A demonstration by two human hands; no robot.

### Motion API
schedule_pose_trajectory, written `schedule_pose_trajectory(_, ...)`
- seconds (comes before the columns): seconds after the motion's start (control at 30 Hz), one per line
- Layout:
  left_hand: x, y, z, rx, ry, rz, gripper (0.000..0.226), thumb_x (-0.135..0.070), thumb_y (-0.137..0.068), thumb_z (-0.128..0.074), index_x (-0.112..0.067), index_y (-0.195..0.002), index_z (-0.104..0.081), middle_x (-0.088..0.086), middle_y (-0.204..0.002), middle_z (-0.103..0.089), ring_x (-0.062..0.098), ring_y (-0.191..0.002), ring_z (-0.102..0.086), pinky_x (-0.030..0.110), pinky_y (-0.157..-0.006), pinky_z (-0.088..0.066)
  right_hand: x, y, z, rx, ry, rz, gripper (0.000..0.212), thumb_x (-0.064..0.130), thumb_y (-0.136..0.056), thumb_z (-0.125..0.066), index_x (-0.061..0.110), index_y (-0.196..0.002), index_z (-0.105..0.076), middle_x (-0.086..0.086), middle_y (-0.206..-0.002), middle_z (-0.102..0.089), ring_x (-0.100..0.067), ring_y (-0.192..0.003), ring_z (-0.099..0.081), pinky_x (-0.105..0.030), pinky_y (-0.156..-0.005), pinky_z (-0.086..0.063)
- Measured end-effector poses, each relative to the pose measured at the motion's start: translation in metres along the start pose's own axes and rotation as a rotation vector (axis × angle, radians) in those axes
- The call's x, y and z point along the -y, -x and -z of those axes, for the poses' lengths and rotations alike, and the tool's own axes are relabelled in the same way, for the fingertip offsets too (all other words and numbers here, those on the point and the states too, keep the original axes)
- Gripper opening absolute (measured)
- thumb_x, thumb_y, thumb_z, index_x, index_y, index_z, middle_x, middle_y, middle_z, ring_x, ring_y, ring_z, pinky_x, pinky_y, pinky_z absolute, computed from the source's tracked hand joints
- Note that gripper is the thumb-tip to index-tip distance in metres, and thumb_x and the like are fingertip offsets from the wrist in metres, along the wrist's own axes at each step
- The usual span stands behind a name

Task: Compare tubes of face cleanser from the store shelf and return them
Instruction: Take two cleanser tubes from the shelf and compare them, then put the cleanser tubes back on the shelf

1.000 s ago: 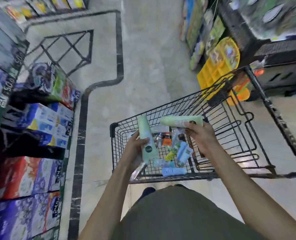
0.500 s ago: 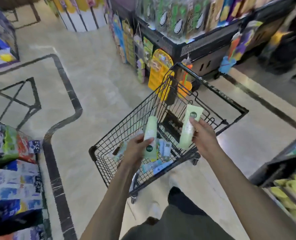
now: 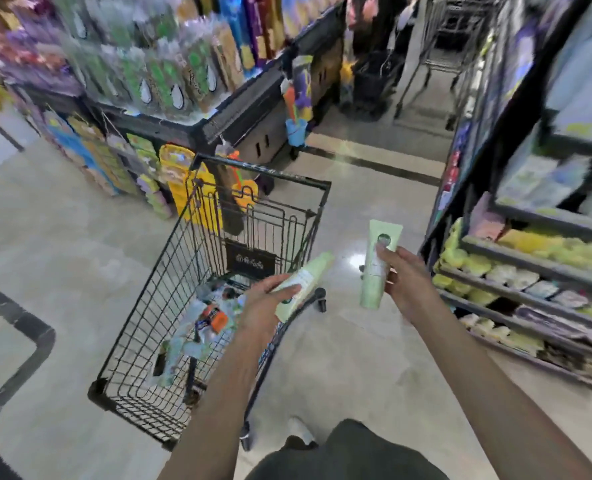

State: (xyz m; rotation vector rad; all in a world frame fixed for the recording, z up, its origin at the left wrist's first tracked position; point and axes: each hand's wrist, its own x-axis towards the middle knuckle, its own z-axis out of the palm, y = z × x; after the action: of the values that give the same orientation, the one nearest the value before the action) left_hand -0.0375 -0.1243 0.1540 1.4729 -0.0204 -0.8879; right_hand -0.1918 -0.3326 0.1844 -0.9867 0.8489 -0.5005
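The right hand (image 3: 405,282) grips one green tube (image 3: 379,265) nearly upright, with the shelf (image 3: 529,268) just off to its right and nearer than to the left hand (image 3: 263,306), whose fingers wrap a second tube (image 3: 305,280) slanting over the cart (image 3: 253,209).

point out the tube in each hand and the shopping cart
left-hand tube (image 3: 306,280), head view, on its pale green body
right-hand tube (image 3: 374,271), head view, mid body
shopping cart (image 3: 263,170), head view, far top rim
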Motion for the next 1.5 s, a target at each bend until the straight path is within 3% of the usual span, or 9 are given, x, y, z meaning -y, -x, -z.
schedule_pose_trajectory(0.13, 0.016, 0.013, -0.071, 0.108, 0.023, -0.013, 0.036, 0.007, -0.083, -0.075, -0.004, -0.117, -0.070, 0.017, -0.105, -0.075, 0.026, -0.083, -0.072, 0.035, -0.074, -0.058, 0.023, 0.030, 0.079, -0.097, -0.031, 0.031, 0.016, 0.023, -0.095, -0.072, 0.013, -0.106, -0.070, -0.010, -0.092, -0.072, -0.036, -0.086, -0.074, -0.051, -0.087, -0.057)
schedule_pose_trajectory(0.27, 0.038, 0.033, -0.145, 0.154, 0.081, -0.008, 0.036, 0.004, -0.079, -0.080, -0.011, -0.108, -0.065, 0.013, -0.099, -0.070, 0.029, -0.082, -0.072, 0.045, -0.081, -0.058, 0.042, 0.067, 0.162, -0.184, -0.048, 0.053, 0.017, 0.023, -0.096, -0.069, 0.012, -0.109, -0.070, -0.004, -0.084, -0.072, -0.020, -0.069, -0.073, -0.036, -0.068, -0.059)
schedule_pose_trajectory(0.4, 0.057, 0.057, -0.223, 0.254, 0.104, 0.042, 0.030, 0.007, -0.083, -0.075, -0.014, -0.094, -0.057, 0.007, -0.087, -0.067, 0.020, -0.073, -0.070, 0.031, -0.066, -0.058, 0.057, 0.102, 0.242, -0.266, -0.056, 0.049, 0.012, 0.018, -0.096, -0.069, 0.014, -0.107, -0.073, 0.000, -0.082, -0.074, -0.017, -0.068, -0.069, -0.027, -0.055, -0.055)
schedule_pose_trajectory(0.67, 0.106, 0.100, -0.352, 0.307, 0.079, 0.122, 0.017, -0.012, -0.087, -0.079, -0.015, -0.098, -0.066, 0.005, -0.092, -0.069, 0.018, -0.081, -0.061, 0.029, -0.065, -0.044, 0.066, 0.152, 0.363, -0.373, -0.130, 0.081, 0.012, 0.016, -0.093, -0.073, 0.014, -0.104, -0.076, -0.003, -0.091, -0.077, -0.020, -0.078, -0.070, -0.034, -0.069, -0.056)
schedule_pose_trajectory(0.9, 0.129, 0.120, -0.434, 0.375, -0.022, 0.137, 0.013, -0.015, -0.091, -0.075, -0.012, -0.102, -0.069, 0.009, -0.097, -0.073, 0.027, -0.093, -0.067, 0.039, -0.072, -0.058, 0.068, 0.166, 0.429, -0.447, -0.177, 0.110, 0.018, 0.014, -0.094, -0.071, 0.009, -0.111, -0.074, -0.007, -0.091, -0.074, -0.024, -0.078, -0.068, -0.035, -0.070, -0.054)
schedule_pose_trajectory(1.07, 0.134, 0.115, -0.484, 0.455, -0.041, 0.144, 0.019, -0.012, -0.096, -0.068, -0.013, -0.115, -0.066, 0.005, -0.098, -0.072, 0.024, -0.087, -0.068, 0.035, -0.058, -0.059, 0.077, 0.152, 0.464, -0.465, -0.197, 0.127, 0.020, 0.014, -0.093, -0.071, 0.007, -0.112, -0.074, -0.011, -0.098, -0.074, -0.027, -0.086, -0.068, -0.037, -0.075, -0.057)
schedule_pose_trajectory(1.17, 0.140, 0.101, -0.511, 0.468, -0.076, 0.140, 0.020, -0.018, -0.096, -0.070, -0.017, -0.115, -0.068, 0.003, -0.102, -0.073, 0.024, -0.093, -0.067, 0.040, -0.072, -0.060, 0.089, 0.139, 0.481, -0.459, -0.216, 0.136, 0.019, 0.014, -0.095, -0.070, 0.005, -0.111, -0.073, -0.010, -0.092, -0.073, -0.025, -0.081, -0.067, -0.033, -0.065, -0.058)
schedule_pose_trajectory(1.4, 0.144, 0.050, -0.587, 0.466, -0.102, 0.222, 0.019, -0.019, -0.099, -0.066, -0.011, -0.116, -0.064, 0.013, -0.113, -0.068, 0.028, -0.096, -0.065, 0.041, -0.081, -0.056, 0.119, 0.086, 0.526, -0.433, -0.210, 0.087, 0.019, 0.013, -0.092, -0.072, 0.007, -0.110, -0.076, -0.015, -0.100, -0.073, -0.035, -0.097, -0.065, -0.059, -0.095, -0.051)
schedule_pose_trajectory(1.5, 0.144, 0.027, -0.616, 0.461, -0.116, 0.273, 0.025, -0.018, -0.100, -0.064, -0.007, -0.122, -0.059, 0.018, -0.107, -0.067, 0.029, -0.086, -0.066, 0.042, -0.080, -0.055, 0.135, 0.064, 0.542, -0.433, -0.165, 0.065, 0.022, 0.005, -0.095, -0.066, 0.004, -0.116, -0.071, -0.007, -0.092, -0.075, -0.025, -0.083, -0.069, -0.048, -0.085, -0.056)
